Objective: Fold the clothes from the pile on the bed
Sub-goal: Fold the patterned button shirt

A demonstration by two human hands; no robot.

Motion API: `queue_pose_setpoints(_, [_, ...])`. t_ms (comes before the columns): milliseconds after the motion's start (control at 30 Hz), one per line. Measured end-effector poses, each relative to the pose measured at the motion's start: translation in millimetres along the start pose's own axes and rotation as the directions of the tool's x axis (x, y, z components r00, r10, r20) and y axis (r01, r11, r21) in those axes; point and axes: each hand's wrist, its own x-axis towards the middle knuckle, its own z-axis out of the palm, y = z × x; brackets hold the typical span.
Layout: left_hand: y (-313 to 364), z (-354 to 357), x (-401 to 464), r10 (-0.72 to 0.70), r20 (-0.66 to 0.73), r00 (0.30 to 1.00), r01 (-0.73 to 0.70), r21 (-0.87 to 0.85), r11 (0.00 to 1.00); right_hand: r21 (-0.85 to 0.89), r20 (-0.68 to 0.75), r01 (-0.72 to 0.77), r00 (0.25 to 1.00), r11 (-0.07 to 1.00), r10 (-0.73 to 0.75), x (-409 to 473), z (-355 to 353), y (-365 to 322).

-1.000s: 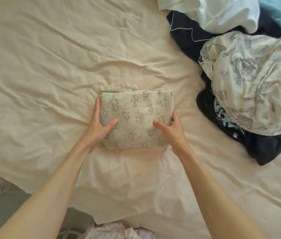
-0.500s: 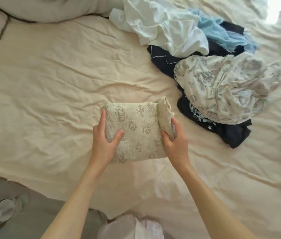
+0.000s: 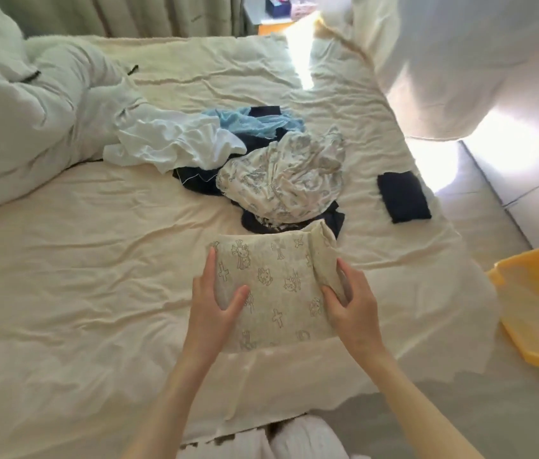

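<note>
**Folded print garment held at the bed's near edge**

A person's left hand (image 3: 215,298) and right hand (image 3: 354,301) hold a folded beige garment (image 3: 274,286), printed with crosses and cartoon cat faces, one hand at each side. Each thumb lies on top and the fingers curl round the side edges; the right-hand fold bulges up loosely. The bundle sits over the near part of the bed (image 3: 79,276), just in front of the unfolded pile (image 3: 261,167), where a white top, a pale blue piece, dark items and a patterned cream garment lie tangled. A folded dark piece (image 3: 403,197) lies apart, to the right. To finish this step well, it would be best to keep both sides pinched evenly, tuck in the loose right edge, and set the bundle down flat, clear of the pile. No legible brand or writing shows.
</note>
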Motion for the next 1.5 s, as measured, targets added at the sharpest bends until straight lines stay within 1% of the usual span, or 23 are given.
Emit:
queue_pose_setpoints(67, [24.9,27.4,-2.8,0.034,0.065,0.997,-0.035,0.016,0.999,-0.004,-0.067,-0.017,0.998,1.000,0.017,-5.5,-39.2,6.0])
queue_pose_setpoints(167, [56.0,76.2,-13.9,0.097,0.162,0.982,-0.101,0.017,0.995,-0.013,-0.128,-0.091,0.988,0.996,0.089,-17.3,-96.7,26.3])
queue_pose_setpoints(300, [96.4,151.4,-34.0,0.134,0.231,0.964,-0.138,-0.001,0.990,0.018,-0.210,-0.142,0.967,0.990,0.142,-25.3,-173.4,63.0])
queue_pose_setpoints(367, [113.2,195.5,-47.1,0.123,0.255,0.959,-0.131,0.014,0.991,0.040,-0.210,-0.184,0.959,0.982,0.188,-27.5,-212.5,88.8])
queue_pose_setpoints(500, [158.8,288.3,-68.1,0.133,0.270,0.954,-0.138,0.002,0.990,0.008,-0.230,-0.214,0.950,0.977,0.210,-19.1,-303.7,132.7])
queue_pose_setpoints(667, [213.1,382.5,-74.7,0.146,0.294,0.945,-0.137,-0.051,0.989,-0.033,-0.272,-0.202,0.944,0.979,0.186,9.8,-406.5,168.5])
queue_pose_setpoints(800, [239.3,443.4,-67.9,0.128,0.312,0.942,-0.115,-0.060,0.992,-0.042,-0.290,-0.201,0.940,0.979,0.181,38.3,-456.9,199.5])
queue_pose_setpoints(900, [253.7,490.0,-62.2,0.132,0.336,0.932,-0.117,-0.063,0.991,-0.049,-0.293,-0.250,0.929,0.967,0.225,56.7,-489.4,230.5])
queue_pose_setpoints(1033, [272.3,559.3,-51.1,0.090,0.378,0.921,-0.075,-0.053,0.996,-0.049,-0.306,-0.316,0.908,0.948,0.287,82.6,-534.6,273.8])
queue_pose_setpoints(1200, [312.8,639.9,-30.9,0.112,0.423,0.899,-0.115,-0.018,0.993,0.009,-0.334,-0.358,0.879,0.934,0.340,121.8,-599.2,310.9])
queue_pose_setpoints(1267, [329.1,668.0,-22.7,0.103,0.430,0.897,-0.116,0.003,0.993,0.000,-0.342,-0.361,0.876,0.933,0.339,138.2,-624.9,322.5])
queue_pose_setpoints(1367, [350.0,713.1,-9.8,0.087,0.413,0.907,-0.100,0.009,0.995,-0.010,-0.322,-0.348,0.889,0.937,0.326,172.6,-662.6,343.4])
queue_pose_setpoints(1433, [360.8,743.1,-1.4,0.088,0.378,0.922,-0.102,0.018,0.995,0.003,-0.283,-0.352,0.897,0.936,0.339,199.8,-684.8,359.6])
queue_pose_setpoints(1500, [368.5,769.9,7.3,0.063,0.341,0.938,-0.075,0.022,0.997,0.014,-0.233,-0.344,0.912,0.939,0.338,226.0,-702.7,374.6])
